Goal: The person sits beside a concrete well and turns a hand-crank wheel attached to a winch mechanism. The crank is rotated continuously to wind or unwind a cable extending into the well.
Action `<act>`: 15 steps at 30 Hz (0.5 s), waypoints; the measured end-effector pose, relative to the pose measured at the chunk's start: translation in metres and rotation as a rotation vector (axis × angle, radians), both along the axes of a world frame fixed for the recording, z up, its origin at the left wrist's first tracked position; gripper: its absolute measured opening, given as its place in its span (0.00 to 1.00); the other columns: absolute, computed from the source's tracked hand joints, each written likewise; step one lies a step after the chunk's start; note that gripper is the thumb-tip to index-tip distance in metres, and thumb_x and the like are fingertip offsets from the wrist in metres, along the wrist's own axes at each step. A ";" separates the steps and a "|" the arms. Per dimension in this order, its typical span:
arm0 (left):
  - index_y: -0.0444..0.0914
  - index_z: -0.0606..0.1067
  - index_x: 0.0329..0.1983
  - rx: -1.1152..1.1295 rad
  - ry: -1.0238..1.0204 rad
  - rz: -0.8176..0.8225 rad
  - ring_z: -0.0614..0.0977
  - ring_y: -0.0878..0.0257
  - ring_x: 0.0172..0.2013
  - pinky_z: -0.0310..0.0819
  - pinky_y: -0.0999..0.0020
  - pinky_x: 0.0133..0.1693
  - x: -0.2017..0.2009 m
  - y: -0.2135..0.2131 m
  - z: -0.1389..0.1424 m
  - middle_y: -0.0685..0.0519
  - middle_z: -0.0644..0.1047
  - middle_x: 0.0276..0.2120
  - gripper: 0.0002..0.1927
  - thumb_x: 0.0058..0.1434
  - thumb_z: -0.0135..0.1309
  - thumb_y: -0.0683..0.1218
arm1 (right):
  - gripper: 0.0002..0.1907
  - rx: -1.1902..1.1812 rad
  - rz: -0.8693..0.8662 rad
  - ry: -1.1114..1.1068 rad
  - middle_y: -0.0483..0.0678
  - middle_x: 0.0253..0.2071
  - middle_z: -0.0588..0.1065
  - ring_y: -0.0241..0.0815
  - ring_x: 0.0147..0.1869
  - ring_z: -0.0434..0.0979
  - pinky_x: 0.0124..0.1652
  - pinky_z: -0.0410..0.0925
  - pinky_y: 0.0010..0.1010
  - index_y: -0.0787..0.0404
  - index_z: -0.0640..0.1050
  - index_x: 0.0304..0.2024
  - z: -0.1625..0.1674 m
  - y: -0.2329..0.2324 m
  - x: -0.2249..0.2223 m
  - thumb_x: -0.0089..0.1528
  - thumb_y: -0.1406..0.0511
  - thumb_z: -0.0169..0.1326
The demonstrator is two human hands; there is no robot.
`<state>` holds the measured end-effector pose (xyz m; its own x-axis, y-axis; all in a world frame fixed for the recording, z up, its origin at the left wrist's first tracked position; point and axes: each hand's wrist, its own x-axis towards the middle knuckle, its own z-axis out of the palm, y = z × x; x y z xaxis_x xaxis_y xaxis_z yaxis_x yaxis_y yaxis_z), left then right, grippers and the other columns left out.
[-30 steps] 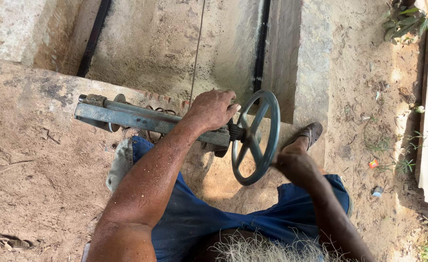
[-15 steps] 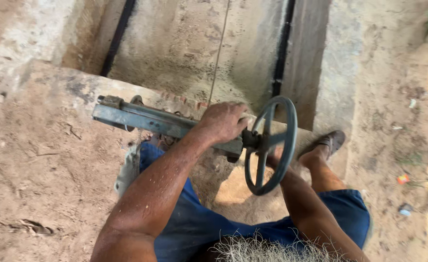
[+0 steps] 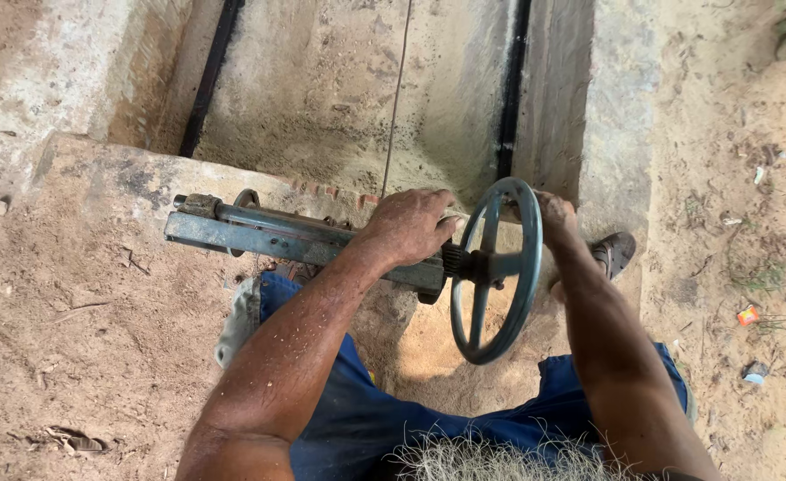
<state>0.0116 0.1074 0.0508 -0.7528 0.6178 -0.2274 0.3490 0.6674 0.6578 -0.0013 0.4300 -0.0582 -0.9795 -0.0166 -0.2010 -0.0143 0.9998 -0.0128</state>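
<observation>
A grey-blue metal handwheel (image 3: 493, 270) stands upright on the end of a long grey-blue steel bar (image 3: 277, 237) that lies across a sandy concrete wall. My left hand (image 3: 408, 225) rests on the bar right beside the wheel's hub, fingers curled over its top. My right hand (image 3: 555, 215) grips the upper right rim of the wheel. My blue trousers (image 3: 384, 419) show below, and one foot in a dark sandal (image 3: 614, 252) stands to the right of the wheel.
Beyond the bar drops a concrete channel (image 3: 357, 98) with two black vertical guide rails (image 3: 511, 89) and a thin rod (image 3: 397, 98) down its middle. Sandy ground (image 3: 81, 356) lies left. Small bits of litter (image 3: 747, 315) lie on the dirt at right.
My right hand has moved from the wheel's lower right side up to its top rim, and the wheel has turned. My left hand stays on the bar. The view shifted slightly.
</observation>
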 end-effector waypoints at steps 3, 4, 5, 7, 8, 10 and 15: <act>0.38 0.70 0.63 -0.056 -0.019 -0.006 0.81 0.52 0.51 0.73 0.48 0.58 0.002 0.000 0.006 0.45 0.79 0.51 0.24 0.72 0.47 0.58 | 0.13 -0.038 0.001 0.070 0.54 0.44 0.81 0.56 0.47 0.83 0.46 0.75 0.47 0.56 0.82 0.47 0.017 0.008 0.008 0.65 0.56 0.59; 0.38 0.70 0.63 -0.053 0.000 -0.003 0.81 0.51 0.52 0.73 0.47 0.58 0.003 -0.001 0.007 0.45 0.79 0.51 0.24 0.72 0.48 0.58 | 0.12 -0.049 -0.026 0.094 0.55 0.44 0.81 0.57 0.48 0.83 0.48 0.75 0.47 0.57 0.83 0.45 0.024 0.008 0.013 0.67 0.57 0.59; 0.37 0.70 0.63 -0.048 0.020 0.002 0.80 0.51 0.52 0.72 0.47 0.58 0.003 -0.001 0.008 0.44 0.78 0.50 0.24 0.72 0.49 0.57 | 0.12 -0.084 -0.013 0.145 0.54 0.43 0.81 0.56 0.47 0.83 0.47 0.75 0.47 0.56 0.83 0.45 0.032 0.008 0.020 0.66 0.56 0.59; 0.39 0.71 0.63 -0.061 -0.025 0.013 0.81 0.52 0.52 0.73 0.48 0.59 0.003 -0.003 0.009 0.46 0.79 0.51 0.24 0.72 0.48 0.58 | 0.12 -0.153 0.017 0.245 0.52 0.41 0.82 0.55 0.46 0.83 0.45 0.75 0.47 0.56 0.83 0.43 0.050 0.007 0.042 0.65 0.56 0.60; 0.40 0.71 0.63 -0.069 -0.050 0.016 0.82 0.53 0.52 0.73 0.49 0.60 0.003 -0.003 0.008 0.47 0.79 0.51 0.24 0.72 0.47 0.58 | 0.13 -0.166 0.029 0.256 0.52 0.41 0.82 0.55 0.45 0.83 0.45 0.75 0.47 0.56 0.83 0.43 0.059 0.006 0.052 0.64 0.55 0.61; 0.40 0.70 0.65 -0.065 -0.009 0.023 0.80 0.53 0.53 0.72 0.48 0.60 0.004 -0.005 0.007 0.46 0.79 0.52 0.25 0.72 0.47 0.58 | 0.13 -0.191 0.050 0.278 0.52 0.39 0.82 0.55 0.44 0.82 0.45 0.75 0.46 0.56 0.84 0.42 0.076 0.004 0.074 0.64 0.55 0.61; 0.40 0.68 0.67 -0.104 -0.002 0.017 0.80 0.52 0.55 0.72 0.48 0.59 0.006 -0.005 0.002 0.45 0.77 0.55 0.25 0.73 0.45 0.58 | 0.13 -0.234 0.011 0.168 0.50 0.34 0.81 0.47 0.36 0.83 0.34 0.75 0.41 0.56 0.84 0.40 0.102 -0.002 0.129 0.64 0.54 0.60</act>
